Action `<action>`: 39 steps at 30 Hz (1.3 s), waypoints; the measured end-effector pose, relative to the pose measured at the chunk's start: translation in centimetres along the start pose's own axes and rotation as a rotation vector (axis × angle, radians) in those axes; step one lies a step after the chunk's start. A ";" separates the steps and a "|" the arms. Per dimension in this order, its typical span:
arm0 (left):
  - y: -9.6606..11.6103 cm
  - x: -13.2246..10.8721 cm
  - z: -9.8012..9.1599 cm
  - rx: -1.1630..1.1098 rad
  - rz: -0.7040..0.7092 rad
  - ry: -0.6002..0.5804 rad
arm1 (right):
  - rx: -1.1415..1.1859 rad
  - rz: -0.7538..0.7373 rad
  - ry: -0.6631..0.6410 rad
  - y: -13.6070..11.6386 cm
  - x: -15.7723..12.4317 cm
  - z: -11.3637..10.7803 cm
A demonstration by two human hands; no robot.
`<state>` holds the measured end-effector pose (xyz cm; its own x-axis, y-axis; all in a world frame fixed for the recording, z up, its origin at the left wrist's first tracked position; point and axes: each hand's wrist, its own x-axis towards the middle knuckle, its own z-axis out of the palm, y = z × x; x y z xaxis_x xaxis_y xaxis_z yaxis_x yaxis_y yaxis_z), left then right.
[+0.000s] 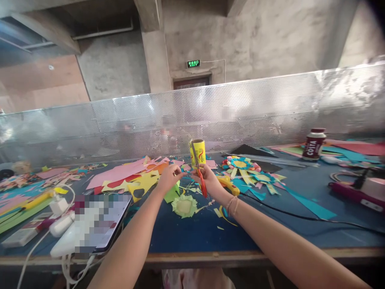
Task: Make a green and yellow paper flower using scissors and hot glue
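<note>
My right hand (207, 178) grips a pair of scissors (203, 185) by its red-orange handles, the blades pointing up. Behind the blades stands a yellow printed cylinder (201, 150) with an open brown top. My left hand (170, 177) is just left of the scissors, its fingers curled and the thumb reaching toward the right hand. Whatever its fingertips may hold is too small to make out. Below the hands lies a pale green paper flower (184, 206) with a fringed edge, and a green paper piece (172, 194) touches its upper left.
A yellow glue gun (229, 184) with a black cord lies right of my right hand. Beyond it are colourful paper rosettes (240, 163). Pink paper sheets (117, 173) spread at left, near a propped screen (112, 224) with cables. A dark-red bottle (314, 144) stands at right.
</note>
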<state>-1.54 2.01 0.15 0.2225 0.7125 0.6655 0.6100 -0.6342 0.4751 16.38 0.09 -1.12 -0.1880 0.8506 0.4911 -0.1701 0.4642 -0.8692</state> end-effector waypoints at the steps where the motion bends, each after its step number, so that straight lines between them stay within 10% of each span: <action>1: 0.1 -0.1 0.0 0.080 0.083 -0.010 | -0.004 -0.037 -0.019 -0.1 0.0 -0.1; 13: -0.1 -0.6 -0.4 0.457 0.521 0.101 | -0.078 -0.151 -0.238 -0.4 -0.2 -0.5; 39: 0.4 -0.6 -0.4 0.271 0.374 -0.008 | -0.197 -0.122 -0.285 -0.5 -0.2 -0.9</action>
<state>-1.76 1.21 0.22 0.4708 0.4524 0.7574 0.6631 -0.7477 0.0344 17.35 -0.12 -0.86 -0.4445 0.6958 0.5641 -0.0235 0.6205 -0.7839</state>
